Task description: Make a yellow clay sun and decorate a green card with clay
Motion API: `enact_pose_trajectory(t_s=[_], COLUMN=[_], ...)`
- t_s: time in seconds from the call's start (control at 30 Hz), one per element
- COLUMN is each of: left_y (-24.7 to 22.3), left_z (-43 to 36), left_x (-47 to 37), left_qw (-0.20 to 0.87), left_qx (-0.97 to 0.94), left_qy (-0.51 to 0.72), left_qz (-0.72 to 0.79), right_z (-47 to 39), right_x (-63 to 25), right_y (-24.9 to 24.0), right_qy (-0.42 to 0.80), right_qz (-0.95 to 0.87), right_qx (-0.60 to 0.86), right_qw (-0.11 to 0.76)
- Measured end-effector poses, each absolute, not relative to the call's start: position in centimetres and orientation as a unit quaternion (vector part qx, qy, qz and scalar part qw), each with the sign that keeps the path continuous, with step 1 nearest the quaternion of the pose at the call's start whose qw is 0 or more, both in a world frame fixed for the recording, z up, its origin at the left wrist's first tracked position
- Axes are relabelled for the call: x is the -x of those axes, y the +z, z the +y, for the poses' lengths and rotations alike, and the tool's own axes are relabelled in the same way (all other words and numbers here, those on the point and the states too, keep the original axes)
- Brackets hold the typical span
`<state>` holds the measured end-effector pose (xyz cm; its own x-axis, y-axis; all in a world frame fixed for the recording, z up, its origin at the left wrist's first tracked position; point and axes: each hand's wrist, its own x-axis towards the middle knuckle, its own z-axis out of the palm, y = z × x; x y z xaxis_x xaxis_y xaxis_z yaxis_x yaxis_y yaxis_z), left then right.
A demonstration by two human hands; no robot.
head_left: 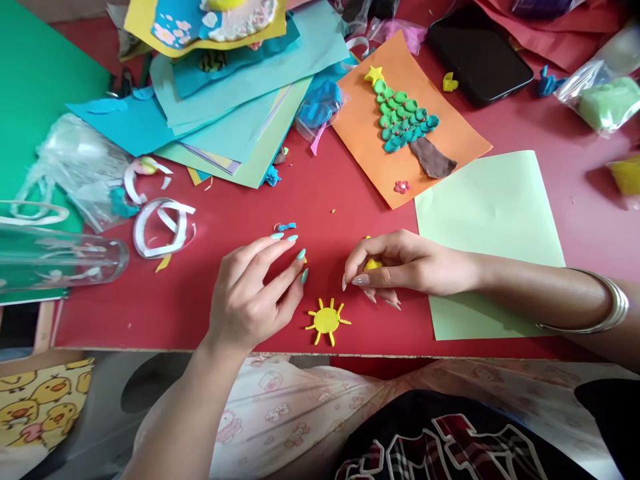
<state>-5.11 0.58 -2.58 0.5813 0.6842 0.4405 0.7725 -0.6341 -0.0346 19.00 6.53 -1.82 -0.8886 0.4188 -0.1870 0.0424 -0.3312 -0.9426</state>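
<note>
A yellow clay sun [327, 321] with short rays lies flat near the table's front edge, between and below my hands. To its upper left hovers my left hand [255, 290], fingers apart and bent a little. A tiny yellow bit [305, 261] shows by its thumb and index tips; whether it touches them is unclear. My right hand [400, 267] is curled, with a lump of yellow clay [373, 265] showing in the gap between thumb and index finger. That wrist rests over a pale green sheet [495, 200]. Small blue clay scraps [286, 227] sit just beyond my left fingertips.
An orange card [360, 120] bears a clay tree. Coloured papers [215, 127] are piled at the back left, near a white paper strip [160, 227] and a clear cup [65, 257]. A black phone [480, 53] and bagged green clay [610, 103] lie at the right.
</note>
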Motion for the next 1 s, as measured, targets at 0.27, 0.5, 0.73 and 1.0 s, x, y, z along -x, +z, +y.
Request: enact_pose_trajectory(t_s=[0.27, 0.5, 0.73, 1.0], left_y=[-2.31, -2.47, -2.66, -2.68], left_z=[0.04, 0.34, 0.05, 0.53], left_x=[5.32, 5.20, 5.35, 5.93], left_qw=[0.097, 0.086, 0.077, 0.079], left_qx=[0.903, 0.888, 0.894, 0.868], left_qy=[-0.190, -0.167, -0.184, -0.152], left_qz=[-0.374, -0.419, -0.401, -0.466], right_z=[6.53, 6.50, 6.52, 6.50], right_x=[-18.97, -18.96, -18.97, -18.99], right_y=[-1.72, -1.74, -1.73, -1.73], right_qy=[0.786, 0.787, 0.787, 0.783], right_qz=[-0.570, -0.570, -0.572, -0.577], right_qx=[0.206, 0.200, 0.200, 0.199], right_qw=[0.118, 0.122, 0.119, 0.119])
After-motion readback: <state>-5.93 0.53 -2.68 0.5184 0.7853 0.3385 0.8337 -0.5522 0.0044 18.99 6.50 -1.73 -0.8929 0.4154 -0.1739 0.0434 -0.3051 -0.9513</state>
